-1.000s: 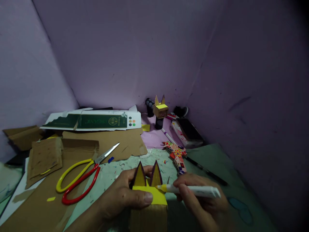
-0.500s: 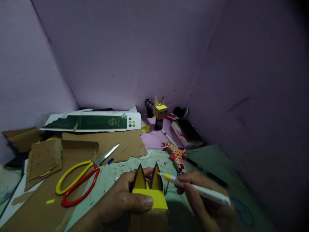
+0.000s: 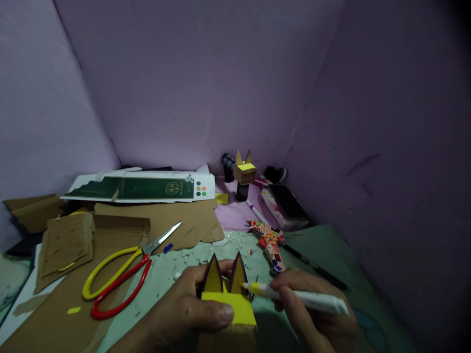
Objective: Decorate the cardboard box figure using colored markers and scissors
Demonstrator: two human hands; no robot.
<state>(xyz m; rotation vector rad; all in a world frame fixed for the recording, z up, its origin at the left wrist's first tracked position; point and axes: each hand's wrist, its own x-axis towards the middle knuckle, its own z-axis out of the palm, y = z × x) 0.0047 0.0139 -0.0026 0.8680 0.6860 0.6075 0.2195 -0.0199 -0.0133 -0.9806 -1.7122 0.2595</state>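
My left hand (image 3: 191, 306) grips a small cardboard box (image 3: 228, 338) with a yellow top and two pointed, dark-edged ears (image 3: 239, 274). Its thumb presses on the yellow top, while the other fingers pass behind the ears. Pinched in my right hand (image 3: 312, 309) is a white marker (image 3: 316, 300) with a yellow front end. The marker's tip meets the right edge of the right ear, low down. The ears' inner faces look yellow. The lower part of the box runs out of the frame.
Scissors (image 3: 147, 255) with yellow and red handles lie left on brown cardboard (image 3: 176, 215). Behind is a green and white printed carton piece (image 3: 158, 187). A similar eared box (image 3: 245, 171) stands at the back. A patterned paper piece (image 3: 270, 240) and a dark pen (image 3: 316, 267) lie right.
The marker's tip has slid down the right ear's right edge, from about mid-height to near its base. My left hand still grips the box in nearly the same place.
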